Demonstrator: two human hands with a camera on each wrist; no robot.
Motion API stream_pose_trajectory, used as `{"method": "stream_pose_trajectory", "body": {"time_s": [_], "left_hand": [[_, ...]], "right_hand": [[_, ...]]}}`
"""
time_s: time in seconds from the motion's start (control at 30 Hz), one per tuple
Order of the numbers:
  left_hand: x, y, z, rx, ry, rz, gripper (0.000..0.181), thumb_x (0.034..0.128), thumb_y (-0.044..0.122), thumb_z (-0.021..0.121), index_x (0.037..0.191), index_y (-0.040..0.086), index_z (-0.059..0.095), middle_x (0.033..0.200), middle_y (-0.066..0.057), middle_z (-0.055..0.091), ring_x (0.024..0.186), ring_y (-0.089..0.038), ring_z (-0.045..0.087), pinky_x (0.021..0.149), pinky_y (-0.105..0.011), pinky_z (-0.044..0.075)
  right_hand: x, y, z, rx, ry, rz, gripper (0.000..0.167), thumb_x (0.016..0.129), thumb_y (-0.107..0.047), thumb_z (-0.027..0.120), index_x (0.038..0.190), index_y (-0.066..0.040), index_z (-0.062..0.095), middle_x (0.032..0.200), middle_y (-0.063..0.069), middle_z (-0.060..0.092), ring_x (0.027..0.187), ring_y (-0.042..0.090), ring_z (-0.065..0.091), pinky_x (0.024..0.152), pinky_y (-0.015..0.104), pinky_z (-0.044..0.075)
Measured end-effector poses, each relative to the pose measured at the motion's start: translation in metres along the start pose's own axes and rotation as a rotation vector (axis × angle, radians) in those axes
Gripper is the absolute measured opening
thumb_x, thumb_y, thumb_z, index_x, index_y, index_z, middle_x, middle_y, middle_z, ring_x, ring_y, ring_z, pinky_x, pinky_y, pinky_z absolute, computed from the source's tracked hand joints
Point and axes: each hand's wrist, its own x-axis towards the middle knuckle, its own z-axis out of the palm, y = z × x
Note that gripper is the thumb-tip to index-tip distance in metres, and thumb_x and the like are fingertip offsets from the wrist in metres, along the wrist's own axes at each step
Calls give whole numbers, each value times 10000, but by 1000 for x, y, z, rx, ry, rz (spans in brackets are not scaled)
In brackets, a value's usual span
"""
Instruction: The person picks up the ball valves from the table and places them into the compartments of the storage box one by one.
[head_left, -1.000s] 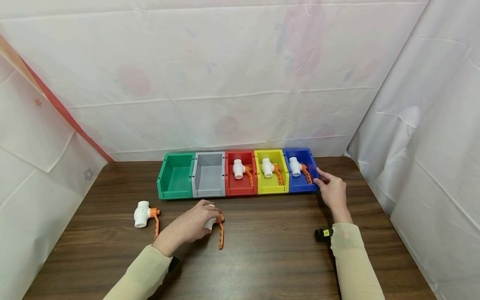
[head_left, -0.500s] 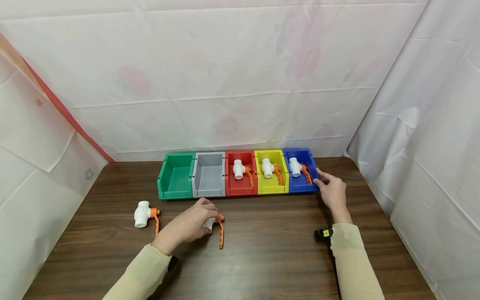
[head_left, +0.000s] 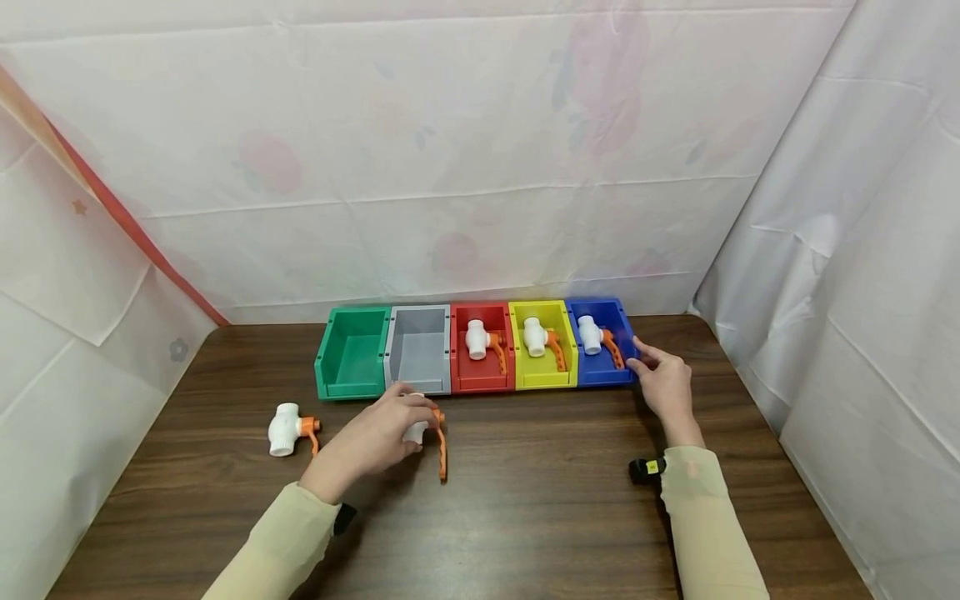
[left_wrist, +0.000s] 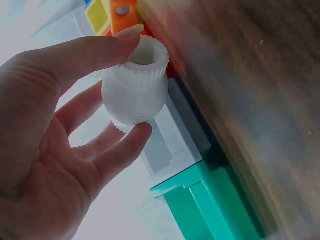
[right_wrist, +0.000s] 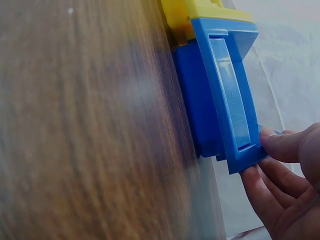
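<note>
Valve (left_wrist: 135, 97) edged twd 12 o'clock, pinched in our L hand (head_left: 381, 433), so prob. mid-carry; R hand (head_left: 665, 385) pinches blue bin (head_left: 602, 375).

Passage runs over tabletop (head_left: 540, 492) between the sleeves (head_left: 712, 521), barred behind by bins (head_left: 483, 382)

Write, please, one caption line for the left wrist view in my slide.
The left hand grips a white-and-orange valve, the gray bin and the green bin showing beyond it.
</note>
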Motion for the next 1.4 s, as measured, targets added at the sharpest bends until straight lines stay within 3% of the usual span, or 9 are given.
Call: {"method": "stream_pose_trajectory", "body": {"time_s": [0.23, 0.53, 0.87, 1.13, 1.4], "left_hand": [[7, -4, -9, 15, 65, -7, 372, 746, 82, 880, 1085, 188, 770, 1203, -9, 670, 1209, -277, 457, 906, -403, 520], [11, -11, -20, 25, 156, -71, 402, 740, 80, 886, 1110, 183, 765, 1244, -30, 652, 1232, -297, 438, 868, -424, 546], [21, -23, -29, 82, 306, -105, 328, 749, 46, 870, 1052, 130, 774, 1254, -106, 653, 1275, -361, 411, 841, -478, 559], [31, -33, -36, 113, 318, -134, 349, 752, 55, 869, 1082, 97, 764, 1285, -120, 642, 1288, -363, 395, 812, -479, 570], [43, -42, -43, 154, 337, -105, 317, 773, 30, 843, 1072, 93, 762, 1310, -124, 625, 1307, -375, 380, 734, -452, 582]], "right_hand": [[-1, 1, -5, 0, 0, 7, 407, 953, -171, 695, 1356, -182, 642, 1108, 188, 715, 965, 329, 653, 858, 509, 514], [-3, 2, -3, -2, 0, 9, 408, 949, -170, 701, 1353, -170, 645, 1097, 185, 717, 932, 323, 649, 842, 502, 520], [-1, 1, 0, -1, -4, 9, 401, 958, -179, 686, 1357, -172, 641, 1103, 184, 711, 912, 303, 629, 838, 485, 525], [-1, -1, 0, 10, 9, -5, 401, 948, -160, 697, 1346, -162, 649, 1063, 181, 720, 905, 306, 636, 848, 491, 520], [-1, -1, 1, 14, 26, -40, 399, 927, -148, 725, 1322, -163, 672, 995, 160, 731, 847, 289, 634, 761, 436, 499]]}}
